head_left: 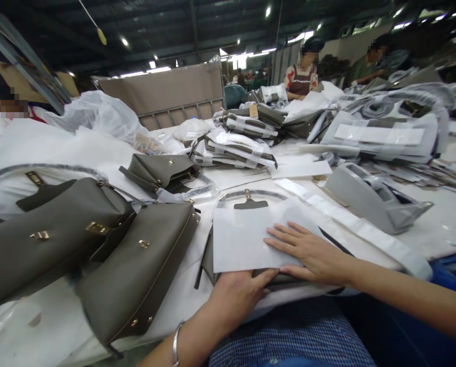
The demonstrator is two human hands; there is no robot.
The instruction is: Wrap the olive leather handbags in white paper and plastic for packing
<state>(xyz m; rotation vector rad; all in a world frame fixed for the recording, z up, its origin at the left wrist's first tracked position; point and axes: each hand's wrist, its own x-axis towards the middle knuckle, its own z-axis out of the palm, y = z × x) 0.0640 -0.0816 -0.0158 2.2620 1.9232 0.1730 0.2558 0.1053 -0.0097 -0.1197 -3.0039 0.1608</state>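
Note:
A white sheet (239,237) lies over an olive handbag (209,262), whose clasp tab (251,204) and wrapped handle show beyond the sheet's far edge. My right hand (306,251) rests flat on the sheet's right part, fingers spread. At the near edge of the bag is my left hand (237,295), with its thumb on top by the sheet's edge and its other fingers hidden beneath the sheet. A silver bangle circles my left wrist.
Large olive bags (147,260) stand at the left. A grey tape dispenser (369,196) and a long white strip (350,219) lie to the right. Wrapped bags (235,148) are piled further back. People (304,71) are at the far side; another is at the left.

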